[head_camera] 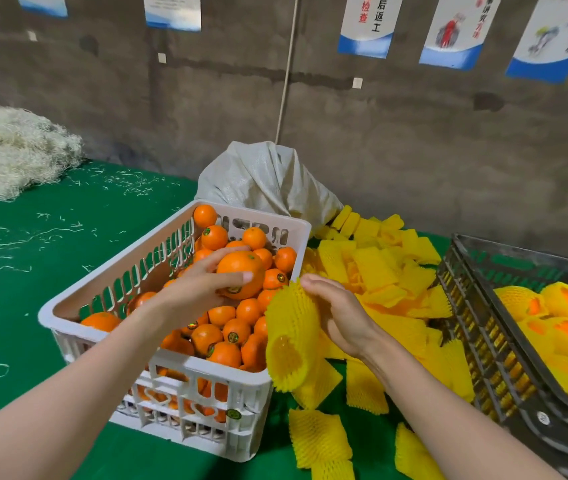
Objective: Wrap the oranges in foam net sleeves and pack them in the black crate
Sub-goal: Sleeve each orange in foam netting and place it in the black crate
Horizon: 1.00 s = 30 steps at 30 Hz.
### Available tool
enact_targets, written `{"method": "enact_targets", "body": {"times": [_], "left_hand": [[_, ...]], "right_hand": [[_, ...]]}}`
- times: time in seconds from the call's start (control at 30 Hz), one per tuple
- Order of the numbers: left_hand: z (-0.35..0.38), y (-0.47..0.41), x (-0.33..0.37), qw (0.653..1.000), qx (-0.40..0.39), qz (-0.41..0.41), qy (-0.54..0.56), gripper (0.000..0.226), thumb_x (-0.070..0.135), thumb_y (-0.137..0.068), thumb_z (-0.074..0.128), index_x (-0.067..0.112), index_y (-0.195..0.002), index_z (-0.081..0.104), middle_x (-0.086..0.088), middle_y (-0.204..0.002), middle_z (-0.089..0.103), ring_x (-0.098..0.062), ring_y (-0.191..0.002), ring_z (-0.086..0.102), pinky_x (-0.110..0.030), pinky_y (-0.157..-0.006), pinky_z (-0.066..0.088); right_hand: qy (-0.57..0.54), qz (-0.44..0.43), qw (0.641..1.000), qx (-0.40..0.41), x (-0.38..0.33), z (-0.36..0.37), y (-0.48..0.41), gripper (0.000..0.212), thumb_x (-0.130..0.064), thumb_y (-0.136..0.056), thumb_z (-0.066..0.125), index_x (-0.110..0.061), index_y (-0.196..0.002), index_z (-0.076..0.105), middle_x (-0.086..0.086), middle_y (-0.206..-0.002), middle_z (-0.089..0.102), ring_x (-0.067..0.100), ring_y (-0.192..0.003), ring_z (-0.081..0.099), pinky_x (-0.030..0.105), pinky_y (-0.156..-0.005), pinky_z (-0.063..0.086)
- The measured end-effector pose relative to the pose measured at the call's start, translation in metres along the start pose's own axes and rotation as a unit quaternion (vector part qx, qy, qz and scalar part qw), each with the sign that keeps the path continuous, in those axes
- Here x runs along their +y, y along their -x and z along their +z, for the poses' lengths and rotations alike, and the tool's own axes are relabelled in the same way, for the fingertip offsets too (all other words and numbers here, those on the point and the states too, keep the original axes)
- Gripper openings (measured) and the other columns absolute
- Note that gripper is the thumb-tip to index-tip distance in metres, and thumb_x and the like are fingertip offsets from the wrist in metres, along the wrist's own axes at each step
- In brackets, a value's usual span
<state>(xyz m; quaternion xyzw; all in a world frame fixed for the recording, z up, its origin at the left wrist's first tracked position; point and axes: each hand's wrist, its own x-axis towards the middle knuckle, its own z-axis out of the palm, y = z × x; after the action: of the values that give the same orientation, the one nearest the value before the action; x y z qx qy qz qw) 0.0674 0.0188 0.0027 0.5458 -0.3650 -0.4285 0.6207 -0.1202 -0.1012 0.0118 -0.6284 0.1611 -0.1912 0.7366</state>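
Note:
My left hand point(202, 285) grips a large orange point(239, 271) just above the white crate point(185, 379), which is full of loose oranges point(230, 334). My right hand point(338, 313) holds an open yellow foam net sleeve point(289, 341) beside the crate's right rim, its mouth facing down and toward me. The orange and the sleeve are a short way apart. At the right stands the black crate point(476, 327) with several sleeved oranges point(549, 317) inside.
A pile of flat yellow foam sleeves point(383, 271) covers the green table point(33, 271) between the two crates. A grey woven sack point(265, 181) stands behind the white crate. White shredded filler point(5, 150) lies at the far left.

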Motion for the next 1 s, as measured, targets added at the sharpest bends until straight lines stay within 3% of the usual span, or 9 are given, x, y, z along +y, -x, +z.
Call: {"method": "enact_targets", "body": {"times": [0.1,0.27,0.33,0.4,0.47,0.57,0.73,0.83,1.0], "left_hand": [[0.029,-0.001,-0.002,0.998,0.002,-0.001,0.058,0.057,0.041,-0.064,0.077,0.030,-0.116,0.058,-0.004,-0.119,0.067,-0.021,-0.100,0.068,-0.031,-0.073,0.057],[0.082,-0.001,-0.005,0.990,0.013,-0.012,0.137,0.051,0.049,-0.072,0.060,0.026,-0.117,0.056,-0.001,-0.105,0.072,-0.020,-0.094,0.070,-0.033,-0.066,0.059],[0.102,-0.002,-0.009,0.989,0.063,0.001,0.132,0.044,0.043,-0.076,0.061,0.023,-0.115,0.055,-0.003,-0.095,0.073,-0.018,-0.085,0.071,-0.032,-0.065,0.059],[0.116,-0.002,-0.012,0.988,0.092,-0.001,0.122,0.037,0.041,-0.086,0.056,0.017,-0.115,0.055,-0.009,-0.100,0.070,-0.021,-0.087,0.069,-0.035,-0.072,0.059],[0.126,0.000,-0.012,0.983,0.061,-0.028,0.171,0.035,0.040,-0.096,0.046,0.010,-0.106,0.062,-0.015,-0.099,0.070,-0.024,-0.086,0.070,-0.036,-0.074,0.057],[0.135,0.000,-0.016,0.971,0.059,-0.035,0.227,0.024,0.027,-0.096,0.048,0.008,-0.103,0.061,-0.014,-0.092,0.068,-0.022,-0.077,0.069,-0.035,-0.068,0.056],[0.147,-0.001,-0.026,0.974,0.120,-0.027,0.188,0.015,0.022,-0.093,0.056,0.019,-0.108,0.057,-0.013,-0.095,0.066,-0.024,-0.085,0.066,-0.041,-0.076,0.054],[0.154,0.001,-0.030,0.974,0.116,-0.023,0.196,0.013,0.024,-0.094,0.056,0.020,-0.106,0.060,-0.009,-0.091,0.067,-0.022,-0.083,0.067,-0.038,-0.074,0.055],[0.157,0.000,-0.035,0.978,0.042,-0.013,0.203,0.030,0.029,-0.083,0.064,0.022,-0.111,0.058,-0.008,-0.108,0.061,-0.025,-0.099,0.061,-0.044,-0.079,0.053]], "right_hand": [[-0.032,-0.009,0.999,-0.014,-0.008,-0.005,0.012,0.037,-0.029,-0.079,0.058,-0.004,-0.104,0.064,0.014,-0.099,0.066,0.023,-0.090,0.065,0.034,-0.084,0.053],[-0.108,-0.024,0.994,0.013,-0.012,-0.012,0.029,0.024,-0.025,-0.076,0.058,-0.011,-0.094,0.069,0.005,-0.087,0.072,0.015,-0.078,0.070,0.024,-0.065,0.055],[-0.110,-0.029,0.993,0.007,-0.011,-0.014,0.033,0.023,-0.026,-0.078,0.058,-0.013,-0.092,0.071,0.004,-0.086,0.072,0.015,-0.077,0.069,0.024,-0.065,0.055],[-0.116,-0.033,0.993,-0.001,-0.010,-0.015,0.035,0.024,-0.026,-0.079,0.057,-0.013,-0.094,0.071,0.004,-0.088,0.072,0.015,-0.080,0.069,0.025,-0.067,0.055],[-0.110,-0.043,0.993,0.004,-0.007,-0.015,0.037,0.027,-0.025,-0.079,0.057,-0.009,-0.097,0.069,0.006,-0.091,0.072,0.016,-0.083,0.068,0.026,-0.072,0.056],[-0.058,-0.062,0.996,0.037,0.000,-0.019,0.039,0.021,-0.025,-0.084,0.054,-0.009,-0.093,0.065,0.007,-0.089,0.067,0.016,-0.082,0.064,0.029,-0.077,0.052],[0.147,-0.148,0.972,0.108,0.003,-0.027,0.043,0.025,-0.014,-0.096,0.047,-0.018,-0.072,0.053,-0.010,-0.066,0.050,0.001,-0.065,0.046,0.017,-0.063,0.040],[0.243,-0.207,0.933,0.165,0.007,-0.032,0.045,0.022,-0.027,-0.092,0.052,-0.021,-0.071,0.054,-0.011,-0.065,0.051,0.003,-0.065,0.046,0.027,-0.061,0.039],[0.226,-0.224,0.912,0.259,0.008,-0.043,0.049,0.023,-0.041,-0.087,0.052,-0.022,-0.075,0.059,-0.008,-0.068,0.059,0.007,-0.067,0.054,0.040,-0.059,0.047]]}}
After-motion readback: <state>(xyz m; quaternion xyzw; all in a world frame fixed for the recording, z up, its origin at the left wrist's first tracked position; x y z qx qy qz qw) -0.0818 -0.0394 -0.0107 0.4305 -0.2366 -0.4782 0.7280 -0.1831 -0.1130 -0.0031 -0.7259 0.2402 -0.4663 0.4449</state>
